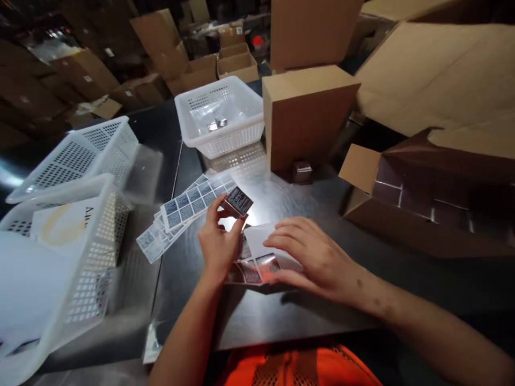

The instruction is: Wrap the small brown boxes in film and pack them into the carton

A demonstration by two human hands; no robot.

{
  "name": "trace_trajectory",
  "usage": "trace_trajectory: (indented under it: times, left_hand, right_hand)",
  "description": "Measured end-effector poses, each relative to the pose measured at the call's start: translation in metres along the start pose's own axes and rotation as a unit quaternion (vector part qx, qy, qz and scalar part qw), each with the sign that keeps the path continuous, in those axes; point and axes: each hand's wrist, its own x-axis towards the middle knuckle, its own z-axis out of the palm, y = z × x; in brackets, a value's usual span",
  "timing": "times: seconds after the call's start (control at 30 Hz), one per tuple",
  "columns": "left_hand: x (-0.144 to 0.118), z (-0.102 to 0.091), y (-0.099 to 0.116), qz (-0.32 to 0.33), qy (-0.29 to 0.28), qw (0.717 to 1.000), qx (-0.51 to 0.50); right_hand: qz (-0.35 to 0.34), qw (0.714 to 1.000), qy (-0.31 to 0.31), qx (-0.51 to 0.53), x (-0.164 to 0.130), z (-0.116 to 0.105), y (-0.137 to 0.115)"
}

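My left hand: I hold a small dark box tight.
My right hand: flat and open on a sticker sheet.

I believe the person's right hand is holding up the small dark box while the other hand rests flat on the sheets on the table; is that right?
Not quite: the head view shows the left hand holding up the small dark box, while the right hand rests flat on the sheets on the table.

One head-worn camera looks forward and steeply down over the dark glossy table. It sits close above the near edge. White perforated plastic baskets fall left, brown cardboard cartons far and right.
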Motion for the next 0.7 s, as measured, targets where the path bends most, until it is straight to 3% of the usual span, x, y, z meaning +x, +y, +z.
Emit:
trace_trajectory:
  times: [0.1, 0.33, 0.57, 0.7]
  left_hand:
    - [0.0, 0.0, 0.0, -0.006, -0.005, 0.999, -0.033]
    - [-0.002, 0.0, 0.003, -0.016, -0.013, 0.999, -0.046]
    - [0.005, 0.003, -0.003, -0.065, -0.035, 0.996, -0.045]
    - [0.003, 0.008, -0.006, -0.073, -0.083, 0.987, -0.113]
  right_hand:
    - [0.001, 0.999, -0.036, -0.011, -0.001, 0.017, 0.008]
    - [-0.008, 1.0, -0.012, 0.005, -0.006, 0.023, 0.015]
    - [-0.149, 0.978, 0.096, -0.106, -0.002, 0.021, 0.008]
    - [-0.214, 0.957, 0.16, -0.112, 0.0, 0.013, 0.0]
